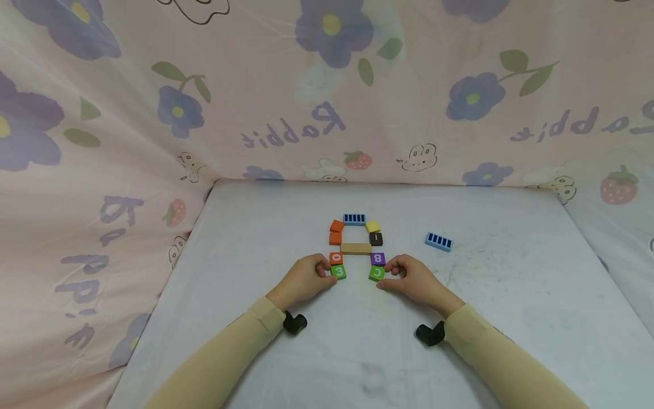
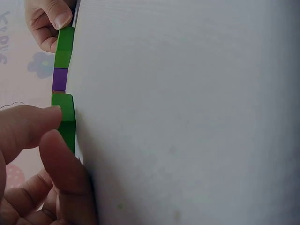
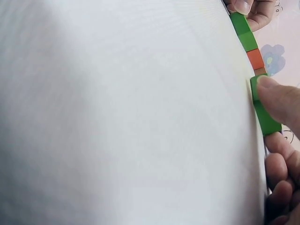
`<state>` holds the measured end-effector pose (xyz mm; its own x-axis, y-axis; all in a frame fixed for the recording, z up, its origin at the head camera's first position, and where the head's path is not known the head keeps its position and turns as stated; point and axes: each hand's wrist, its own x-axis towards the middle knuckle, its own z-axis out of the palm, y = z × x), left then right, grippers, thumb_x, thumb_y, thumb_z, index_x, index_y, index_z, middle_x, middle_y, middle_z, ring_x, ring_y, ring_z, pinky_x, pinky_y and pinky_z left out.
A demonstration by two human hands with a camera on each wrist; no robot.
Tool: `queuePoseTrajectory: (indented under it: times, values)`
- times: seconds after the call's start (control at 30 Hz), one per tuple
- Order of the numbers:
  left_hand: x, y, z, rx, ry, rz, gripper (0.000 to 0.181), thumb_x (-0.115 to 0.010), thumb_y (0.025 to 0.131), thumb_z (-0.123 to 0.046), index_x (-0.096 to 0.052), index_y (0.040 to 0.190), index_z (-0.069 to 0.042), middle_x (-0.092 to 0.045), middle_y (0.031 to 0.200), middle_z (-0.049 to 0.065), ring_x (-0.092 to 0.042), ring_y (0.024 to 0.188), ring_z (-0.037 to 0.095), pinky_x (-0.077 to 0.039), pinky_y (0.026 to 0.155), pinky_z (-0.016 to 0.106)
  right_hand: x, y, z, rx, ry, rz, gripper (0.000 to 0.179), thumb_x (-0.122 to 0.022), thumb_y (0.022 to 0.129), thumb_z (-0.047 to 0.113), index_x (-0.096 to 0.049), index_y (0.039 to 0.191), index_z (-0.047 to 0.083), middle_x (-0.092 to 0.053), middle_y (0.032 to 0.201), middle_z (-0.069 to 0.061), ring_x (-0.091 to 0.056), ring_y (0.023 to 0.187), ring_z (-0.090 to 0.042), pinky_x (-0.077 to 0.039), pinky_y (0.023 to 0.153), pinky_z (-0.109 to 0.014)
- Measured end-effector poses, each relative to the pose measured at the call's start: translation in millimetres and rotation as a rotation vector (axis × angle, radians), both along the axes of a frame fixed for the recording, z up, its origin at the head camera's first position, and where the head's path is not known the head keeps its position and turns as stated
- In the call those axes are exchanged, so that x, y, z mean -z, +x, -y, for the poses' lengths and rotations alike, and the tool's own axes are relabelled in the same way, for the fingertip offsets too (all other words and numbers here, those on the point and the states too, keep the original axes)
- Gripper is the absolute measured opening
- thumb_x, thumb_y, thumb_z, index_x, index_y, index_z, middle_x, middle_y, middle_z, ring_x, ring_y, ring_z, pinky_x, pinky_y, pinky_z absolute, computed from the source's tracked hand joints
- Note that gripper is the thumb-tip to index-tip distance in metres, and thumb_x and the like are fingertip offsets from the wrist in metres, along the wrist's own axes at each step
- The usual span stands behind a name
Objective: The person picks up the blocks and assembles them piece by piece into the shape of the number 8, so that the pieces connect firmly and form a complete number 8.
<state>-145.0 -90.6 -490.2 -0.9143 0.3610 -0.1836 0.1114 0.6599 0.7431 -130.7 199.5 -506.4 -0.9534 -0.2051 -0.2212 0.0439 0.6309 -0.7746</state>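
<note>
My left hand [image 1: 305, 278] pinches a green block [image 1: 339, 272] marked 3 between thumb and index finger. Opposite it, my right hand [image 1: 415, 281] pinches another green block [image 1: 376, 273] with a white curved mark; its thumb [image 3: 274, 96] lies along the near side. Above the 3 block sits an orange block [image 1: 335, 258] marked 0. A purple block [image 1: 377, 259] marked 8 sits above the other green one. A plain wooden strip [image 1: 356, 248] spans the two columns. Both green blocks rest on the table in the wrist views.
Two orange blocks [image 1: 335, 238], a blue slotted block [image 1: 354, 219], a yellow block [image 1: 373, 226] and a dark brown block [image 1: 376, 239] form an arch above the strip. Another blue slotted block [image 1: 438, 242] lies apart at right. Patterned cloth [image 1: 327, 142] hangs behind the white table [image 1: 265, 210].
</note>
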Motion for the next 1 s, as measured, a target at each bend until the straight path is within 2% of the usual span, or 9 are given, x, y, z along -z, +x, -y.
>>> queuePoseTrajectory:
  times: [1.0]
  values:
    - [1.7,-0.4,0.2,0.004,-0.001,-0.009,0.028,-0.076,0.084,-0.029,-0.062,0.100,-0.011,-0.058,0.079,-0.001,-0.052,0.069,0.013,-0.044,0.064,0.029,0.7,0.0,0.8,0.011,0.001,-0.006,0.045,-0.084,0.073,0.040,-0.061,0.101,0.012,-0.052,0.091,-0.004,-0.044,0.080,-0.019,-0.037,0.068,-0.032]
